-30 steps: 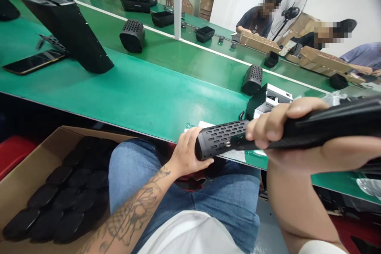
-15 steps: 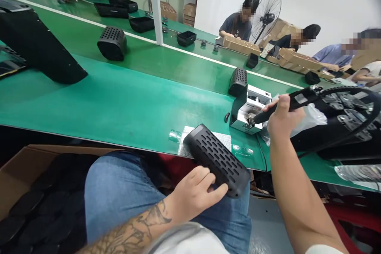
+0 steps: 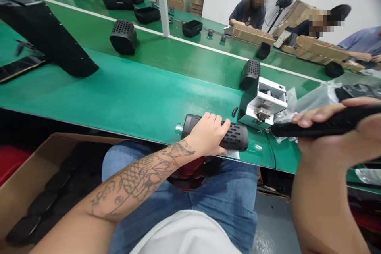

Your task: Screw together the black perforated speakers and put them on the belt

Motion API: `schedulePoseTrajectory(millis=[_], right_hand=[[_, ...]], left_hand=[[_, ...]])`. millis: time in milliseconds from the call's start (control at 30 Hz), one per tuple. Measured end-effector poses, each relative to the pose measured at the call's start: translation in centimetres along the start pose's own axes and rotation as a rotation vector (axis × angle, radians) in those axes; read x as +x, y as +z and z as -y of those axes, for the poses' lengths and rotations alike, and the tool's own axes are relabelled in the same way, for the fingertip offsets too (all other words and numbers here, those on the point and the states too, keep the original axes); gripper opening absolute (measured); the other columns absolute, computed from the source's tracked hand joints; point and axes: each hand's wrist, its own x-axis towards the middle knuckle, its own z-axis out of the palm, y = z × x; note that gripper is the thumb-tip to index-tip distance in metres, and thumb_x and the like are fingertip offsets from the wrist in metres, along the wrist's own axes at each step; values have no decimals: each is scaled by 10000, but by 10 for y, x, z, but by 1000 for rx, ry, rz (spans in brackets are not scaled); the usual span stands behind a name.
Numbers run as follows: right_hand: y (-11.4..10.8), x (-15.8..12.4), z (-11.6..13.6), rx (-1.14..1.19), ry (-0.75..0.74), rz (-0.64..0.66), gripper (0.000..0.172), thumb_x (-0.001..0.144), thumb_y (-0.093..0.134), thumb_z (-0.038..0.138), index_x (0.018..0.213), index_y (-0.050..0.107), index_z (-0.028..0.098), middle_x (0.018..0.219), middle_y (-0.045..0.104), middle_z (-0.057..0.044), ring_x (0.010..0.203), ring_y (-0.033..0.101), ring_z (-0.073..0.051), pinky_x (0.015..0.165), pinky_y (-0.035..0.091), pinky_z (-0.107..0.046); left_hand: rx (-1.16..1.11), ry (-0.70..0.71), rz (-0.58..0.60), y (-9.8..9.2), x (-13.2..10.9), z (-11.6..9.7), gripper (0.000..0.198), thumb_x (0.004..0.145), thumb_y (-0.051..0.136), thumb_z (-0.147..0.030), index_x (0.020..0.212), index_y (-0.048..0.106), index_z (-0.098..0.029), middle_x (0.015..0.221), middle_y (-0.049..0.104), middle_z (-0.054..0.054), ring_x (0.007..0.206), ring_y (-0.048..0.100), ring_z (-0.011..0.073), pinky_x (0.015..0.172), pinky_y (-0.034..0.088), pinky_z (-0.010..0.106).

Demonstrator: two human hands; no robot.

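A black speaker housing (image 3: pixel 236 137) with slotted holes lies at the bench's front edge, over a pale pad (image 3: pixel 233 154) that it mostly hides. Across its top lies my left hand (image 3: pixel 210 133), fingers curled over it and gripping. My right hand (image 3: pixel 330 135) is wrapped round a black electric screwdriver (image 3: pixel 309 126), held almost level, its tip pointing left. Just beyond that tip stands a white and black screw feeder (image 3: pixel 264 103). A small black piece (image 3: pixel 235 111) lies to the feeder's left.
Black perforated housings (image 3: pixel 123 36) and open black shells (image 3: pixel 192 28) stand along the green conveyor (image 3: pixel 184 57). A tall black panel (image 3: pixel 56 39) leans at left. A cardboard box (image 3: pixel 38 162) of black parts sits below the bench. Co-workers (image 3: pixel 250 10) sit across, beside cartons.
The housing has gone from tilted over my lap to lying along the bench edge, my left hand now over its top. The screwdriver has drawn back from the feeder, toward me and right.
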Motion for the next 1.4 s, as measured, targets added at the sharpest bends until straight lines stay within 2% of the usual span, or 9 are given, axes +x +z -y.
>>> schedulePoseTrajectory(millis=[67,167,267,500,833,1133,1400], right_hand=[[-4,-9,6,28,-52,187,345,803,712,576,855,767,240,537,614,-5,413,592,-237,401,518,-411],[-3,-21,6,70,-4,448,347,791,730,535,920,812,223,577,679,-42,404,609,-275,385,528,-473],[7,-31,0,125,-9,549,372,807,727,542,928,808,200,568,686,-42,385,608,-266,362,516,-444],[18,-44,-15,121,84,504,355,815,773,544,936,770,210,568,658,-7,421,610,-229,423,536,-397],[23,-49,-18,84,176,462,337,757,829,546,822,729,230,543,632,7,400,591,-218,426,537,-399],[26,-53,-19,89,273,530,356,736,867,496,831,713,189,575,644,0,418,591,-202,468,529,-387],[23,-51,-24,83,294,580,345,744,866,485,836,711,190,584,643,0,430,590,-191,493,536,-385]], left_hand=[[7,-62,-10,1,1,4,997,715,769,-729,1443,531,-91,1127,644,181,1030,585,368,931,345,466],[-6,-86,-17,2,0,6,985,704,767,-745,1421,549,-107,1148,636,173,1049,572,367,951,333,466],[-19,-96,-20,1,-1,6,976,707,767,-745,1415,553,-108,1154,629,168,1054,564,362,968,324,468],[-24,-106,-29,3,-2,4,981,711,765,-742,1429,539,-114,1158,620,161,1065,555,358,989,315,474],[-45,-106,-1,1,-2,5,978,720,755,-741,1442,532,-119,1169,622,171,1074,555,362,998,312,474],[-47,-105,-8,0,-3,5,960,730,751,-724,1440,531,-116,1163,617,173,1076,553,365,993,310,475],[-53,-103,-15,1,-3,5,960,722,756,-722,1441,533,-125,1155,621,168,1065,554,365,981,314,474]])
